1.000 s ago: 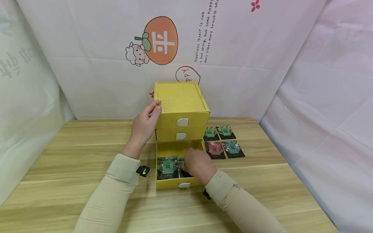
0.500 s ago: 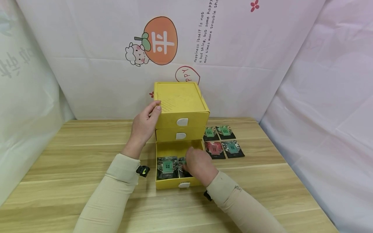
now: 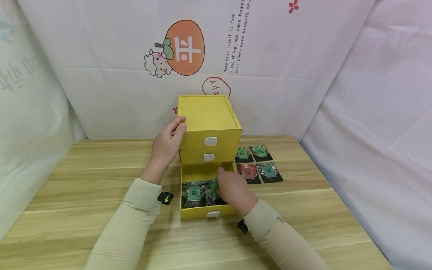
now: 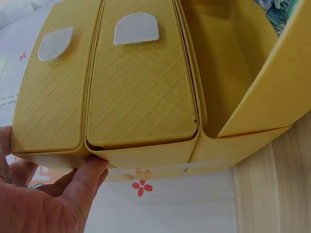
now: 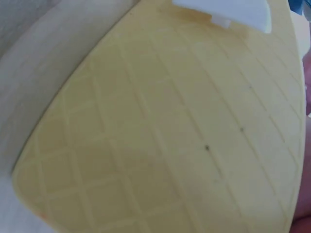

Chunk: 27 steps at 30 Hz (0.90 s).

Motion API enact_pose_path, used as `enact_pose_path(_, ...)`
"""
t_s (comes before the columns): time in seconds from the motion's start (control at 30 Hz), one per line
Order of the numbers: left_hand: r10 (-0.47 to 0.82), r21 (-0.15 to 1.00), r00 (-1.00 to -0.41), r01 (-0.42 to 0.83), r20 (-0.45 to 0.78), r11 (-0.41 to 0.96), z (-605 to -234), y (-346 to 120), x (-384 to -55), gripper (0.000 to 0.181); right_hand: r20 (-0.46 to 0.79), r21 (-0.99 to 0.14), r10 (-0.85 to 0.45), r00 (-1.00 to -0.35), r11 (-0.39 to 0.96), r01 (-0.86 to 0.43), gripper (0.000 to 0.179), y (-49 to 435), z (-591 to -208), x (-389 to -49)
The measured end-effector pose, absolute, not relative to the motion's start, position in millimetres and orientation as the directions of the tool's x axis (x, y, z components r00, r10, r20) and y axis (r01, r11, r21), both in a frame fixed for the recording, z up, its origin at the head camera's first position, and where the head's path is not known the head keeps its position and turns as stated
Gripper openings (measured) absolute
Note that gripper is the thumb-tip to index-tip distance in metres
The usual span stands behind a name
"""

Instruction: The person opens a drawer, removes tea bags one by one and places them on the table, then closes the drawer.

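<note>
A yellow drawer box with three stacked drawers stands on the table, its bottom drawer pulled out. My left hand grips the box's upper left front corner. In the left wrist view its thumb lies on the box's side and other fingers reach the top edge. Inside the drawer, a dark sachet with a green label lies at the left. My right hand is over the drawer's right half, curled at a second dark sachet; its fingertips are mostly hidden. Yellow drawer front fills the right wrist view.
Several flat sachets lie in two rows on the table right of the box, among them a red one and a teal one. The wooden table ends at a printed white backdrop.
My right hand has shifted slightly right, and more of the sachet at its fingers shows, its upper edge a little higher. My left hand stays on the box corner.
</note>
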<state>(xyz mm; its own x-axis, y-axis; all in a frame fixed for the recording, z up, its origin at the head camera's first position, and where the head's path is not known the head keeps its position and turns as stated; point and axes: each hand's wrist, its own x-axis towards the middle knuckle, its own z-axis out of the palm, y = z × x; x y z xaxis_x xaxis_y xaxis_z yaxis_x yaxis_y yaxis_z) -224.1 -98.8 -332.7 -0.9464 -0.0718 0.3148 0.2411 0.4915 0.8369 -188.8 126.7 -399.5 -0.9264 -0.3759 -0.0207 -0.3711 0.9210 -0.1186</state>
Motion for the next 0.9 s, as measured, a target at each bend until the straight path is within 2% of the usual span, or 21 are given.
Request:
enact_pose_path(0.27, -0.076, 0.83, -0.945, 0.239, 0.319, 0.504, -333, -99, -224, 0.055, -0.019, -0.202, -0.399, -0.917, 0.899, -0.388, 0.031, 134, -394, -190)
enact_pose_path(0.7, -0.073, 0.828, -0.942, 0.248, 0.326, 0.502, -333, -99, -224, 0.054, -0.029, -0.304, -0.371, -0.928, 0.888, -0.345, 0.052, 138, -385, -187)
enact_pose_path(0.9, -0.07, 0.83, -0.943, 0.25, 0.326, 0.498, -334, -99, -224, 0.055, 0.033, -0.332, -0.378, -0.925, 0.869, -0.367, 0.055, 142, -380, -182)
